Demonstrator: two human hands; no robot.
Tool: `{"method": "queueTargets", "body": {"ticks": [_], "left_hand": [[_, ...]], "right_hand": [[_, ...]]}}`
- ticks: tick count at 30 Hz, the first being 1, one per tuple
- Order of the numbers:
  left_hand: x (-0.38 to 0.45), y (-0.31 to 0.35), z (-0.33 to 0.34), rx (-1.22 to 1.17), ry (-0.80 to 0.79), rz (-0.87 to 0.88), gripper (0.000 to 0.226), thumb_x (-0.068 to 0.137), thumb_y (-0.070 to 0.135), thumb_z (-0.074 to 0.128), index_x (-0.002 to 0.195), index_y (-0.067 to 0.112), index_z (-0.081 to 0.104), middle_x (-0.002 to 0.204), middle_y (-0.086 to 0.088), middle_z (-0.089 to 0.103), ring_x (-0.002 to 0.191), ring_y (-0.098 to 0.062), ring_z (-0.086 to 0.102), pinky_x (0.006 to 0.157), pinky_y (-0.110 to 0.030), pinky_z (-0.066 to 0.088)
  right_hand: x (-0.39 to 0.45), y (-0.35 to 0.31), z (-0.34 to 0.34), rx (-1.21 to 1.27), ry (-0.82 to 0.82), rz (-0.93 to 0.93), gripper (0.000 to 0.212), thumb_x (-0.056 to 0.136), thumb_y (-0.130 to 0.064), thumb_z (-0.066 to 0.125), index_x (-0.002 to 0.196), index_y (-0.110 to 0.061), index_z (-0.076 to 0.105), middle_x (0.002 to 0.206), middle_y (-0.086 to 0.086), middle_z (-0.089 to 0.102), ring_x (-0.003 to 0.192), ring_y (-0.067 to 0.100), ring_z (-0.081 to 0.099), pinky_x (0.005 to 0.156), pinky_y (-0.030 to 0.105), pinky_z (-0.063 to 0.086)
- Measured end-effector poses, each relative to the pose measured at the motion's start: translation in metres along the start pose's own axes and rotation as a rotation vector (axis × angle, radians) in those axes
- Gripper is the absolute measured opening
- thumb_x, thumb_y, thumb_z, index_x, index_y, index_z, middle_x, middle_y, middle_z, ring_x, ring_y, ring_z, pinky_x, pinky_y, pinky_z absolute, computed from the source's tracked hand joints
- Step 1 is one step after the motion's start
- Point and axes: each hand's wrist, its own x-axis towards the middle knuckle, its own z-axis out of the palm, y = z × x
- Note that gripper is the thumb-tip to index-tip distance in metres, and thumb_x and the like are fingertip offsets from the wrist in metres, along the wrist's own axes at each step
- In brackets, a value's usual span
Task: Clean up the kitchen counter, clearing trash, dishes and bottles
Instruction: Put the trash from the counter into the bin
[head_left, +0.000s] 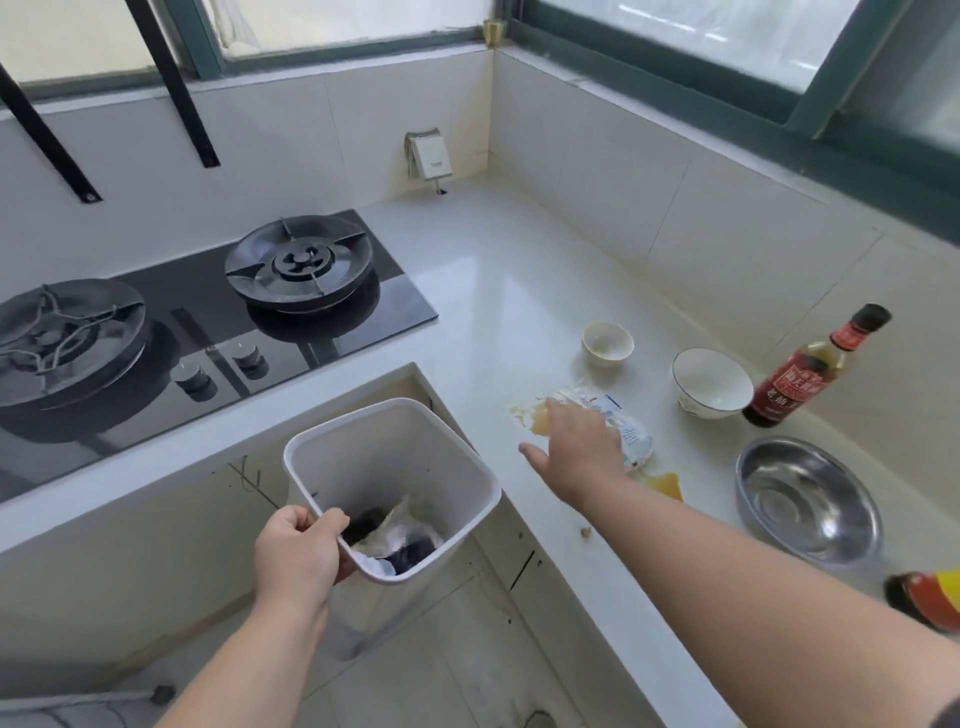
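White plastic bin (415, 452): held off the floor in the inner corner of the L-shaped tabletop (483, 291), mouth tilted toward the front edge, scraps and a dark lump already at the bottom.
Left hand (298, 551): grip clenched on the bin's near rim, thumb over the lip, fingers under.
Right hand (576, 452): stretched over the tabletop, grip released, fingers spread and lying on the crumpled wrapper (621, 423); not closed on anything yet.
Wrapper: white with blue print, flat on the tabletop near its front edge, long axis running from the hand's fingertips away toward the far right, most of it showing beyond the knuckles.
Stain (530, 418): yellowish smear under and just left of the fingertips.
Orange scrap (667, 483): beside the wrist, between the wrapper and the steel bowl (808, 499).
Deciding relation: bin mouth below and to the left of the wrapper, just past the tabletop's front edge; right hand the nearer by far, left hand busy with the bin.
Likely next move: a pinch or a sweep leftward across the edge into the bin, with the bin perhaps needing to come closer under the lip.
Risk: sticky stain dragging along, wrapper catching on the edge.
Still on the tabletop: small cup (607, 345) and white bowl (711, 382) behind the wrapper, sauce bottle (810, 371) toward the right wall, second bottle (930, 597) at the frame's right edge.
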Motion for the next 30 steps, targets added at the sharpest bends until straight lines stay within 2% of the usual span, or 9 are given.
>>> {"method": "queueTargets", "body": {"ticks": [4, 7, 10, 13, 18, 21, 23, 26, 30], "left_hand": [[-0.008, 0.004, 0.011, 0.022, -0.024, 0.027, 0.039, 0.090, -0.006, 0.066, 0.072, 0.013, 0.038, 0.065, -0.010, 0.042, 0.050, -0.024, 0.042, 0.039, -0.028, 0.051], [-0.009, 0.004, 0.016, 0.035, -0.040, 0.037, 0.035, 0.089, -0.006, 0.066, 0.074, 0.012, 0.040, 0.068, -0.013, 0.045, 0.051, -0.024, 0.044, 0.038, -0.027, 0.048], [-0.008, -0.001, 0.017, 0.042, -0.044, 0.027, 0.031, 0.088, -0.006, 0.068, 0.078, 0.011, 0.044, 0.069, -0.013, 0.045, 0.054, -0.024, 0.042, 0.039, -0.027, 0.048], [-0.010, -0.006, 0.018, 0.046, -0.046, 0.017, 0.030, 0.088, -0.005, 0.068, 0.078, 0.010, 0.044, 0.065, -0.012, 0.046, 0.053, -0.024, 0.042, 0.041, -0.028, 0.048], [-0.019, -0.011, 0.017, 0.065, -0.049, 0.016, 0.032, 0.088, -0.006, 0.068, 0.077, 0.011, 0.043, 0.062, -0.012, 0.047, 0.047, -0.023, 0.043, 0.042, -0.030, 0.048], [-0.024, -0.010, 0.013, 0.067, -0.061, 0.016, 0.032, 0.089, -0.005, 0.067, 0.077, 0.011, 0.042, 0.062, -0.013, 0.047, 0.043, -0.023, 0.043, 0.041, -0.029, 0.047], [-0.026, -0.008, 0.011, 0.065, -0.085, 0.023, 0.033, 0.089, -0.006, 0.067, 0.075, 0.011, 0.041, 0.063, -0.014, 0.048, 0.043, -0.022, 0.042, 0.041, -0.029, 0.047], [-0.030, -0.002, 0.004, 0.066, -0.118, 0.044, 0.035, 0.088, -0.006, 0.067, 0.074, 0.012, 0.041, 0.064, -0.015, 0.049, 0.045, -0.023, 0.043, 0.039, -0.029, 0.047], [-0.031, 0.008, -0.014, 0.068, -0.187, 0.074, 0.037, 0.088, -0.006, 0.067, 0.073, 0.013, 0.039, 0.062, -0.011, 0.045, 0.048, -0.022, 0.041, 0.040, -0.029, 0.046]], "right_hand": [[0.023, 0.053, 0.000, -0.156, -0.029, 0.217, 0.062, 0.097, -0.062, 0.054, 0.144, -0.022, 0.046, 0.139, 0.005, 0.056, 0.131, 0.029, 0.049, 0.099, 0.045, 0.042], [0.030, 0.072, 0.011, -0.239, -0.109, 0.264, 0.053, 0.100, -0.057, 0.050, 0.142, -0.025, 0.051, 0.138, 0.004, 0.058, 0.131, 0.027, 0.050, 0.100, 0.044, 0.040], [0.033, 0.078, 0.025, -0.275, -0.136, 0.252, 0.039, 0.103, -0.043, 0.047, 0.138, -0.029, 0.054, 0.136, 0.000, 0.060, 0.127, 0.025, 0.052, 0.098, 0.043, 0.037], [0.032, 0.079, 0.027, -0.303, -0.094, 0.194, 0.030, 0.102, -0.034, 0.045, 0.130, -0.030, 0.056, 0.131, -0.003, 0.064, 0.122, 0.025, 0.055, 0.095, 0.044, 0.036], [0.022, 0.061, 0.007, -0.162, 0.024, 0.141, 0.029, 0.097, -0.049, 0.047, 0.112, -0.027, 0.059, 0.111, -0.001, 0.069, 0.108, 0.027, 0.061, 0.085, 0.041, 0.036], [0.007, 0.030, -0.009, 0.017, 0.093, -0.009, 0.037, 0.095, -0.053, 0.054, 0.120, -0.028, 0.064, 0.113, -0.002, 0.071, 0.112, 0.028, 0.063, 0.089, 0.041, 0.040], [-0.011, 0.002, -0.018, 0.097, 0.063, -0.148, 0.042, 0.095, -0.055, 0.059, 0.128, -0.030, 0.065, 0.118, -0.004, 0.072, 0.116, 0.027, 0.061, 0.098, 0.043, 0.041], [-0.039, -0.036, -0.018, 0.059, -0.015, -0.317, 0.051, 0.093, -0.059, 0.060, 0.136, -0.031, 0.063, 0.125, -0.006, 0.071, 0.121, 0.025, 0.059, 0.102, 0.045, 0.042], [-0.072, -0.066, -0.002, -0.045, -0.138, -0.377, 0.065, 0.093, -0.070, 0.058, 0.147, -0.033, 0.055, 0.135, -0.003, 0.066, 0.128, 0.027, 0.055, 0.103, 0.046, 0.041]]}}
